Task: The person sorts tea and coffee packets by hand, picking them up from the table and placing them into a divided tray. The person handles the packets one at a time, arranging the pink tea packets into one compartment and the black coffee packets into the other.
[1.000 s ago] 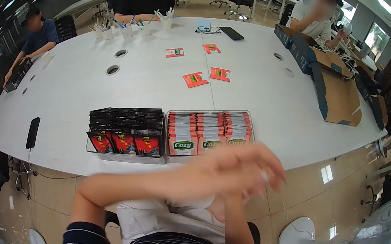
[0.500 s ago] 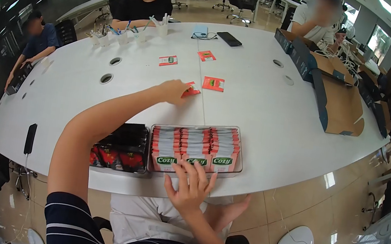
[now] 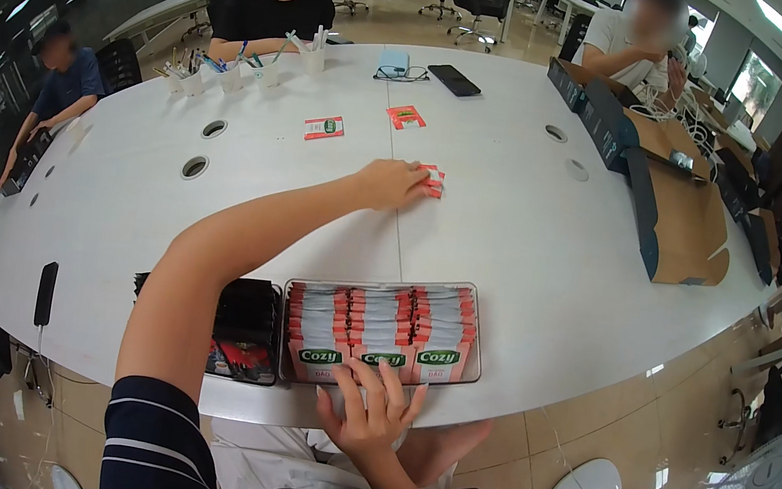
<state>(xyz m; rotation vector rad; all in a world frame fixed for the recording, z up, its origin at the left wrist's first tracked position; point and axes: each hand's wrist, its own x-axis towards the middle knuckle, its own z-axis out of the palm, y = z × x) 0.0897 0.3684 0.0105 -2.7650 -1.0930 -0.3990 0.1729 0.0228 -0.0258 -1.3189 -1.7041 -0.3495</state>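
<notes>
My left hand reaches over the middle of the white table, fingers pinched on a red-and-white sachet. What lies under the fingertips is partly hidden; the sachet may overlap another. Farther back lie two loose sachets: a red-and-white one and a mostly red one. Close to me, a clear tray holds rows of upright "Cozy" sachets. My right hand rests at the tray's front side, fingers spread and holding nothing.
Left of the tray stands a container of black-and-red packets, partly behind my left arm. A phone, cups of pens and an open cardboard box are on the table. Several people sit around it.
My left hand has moved right with its sachet, onto the spot where another sachet lay apart. My right hand stays by the tray. The view has shifted slightly.
</notes>
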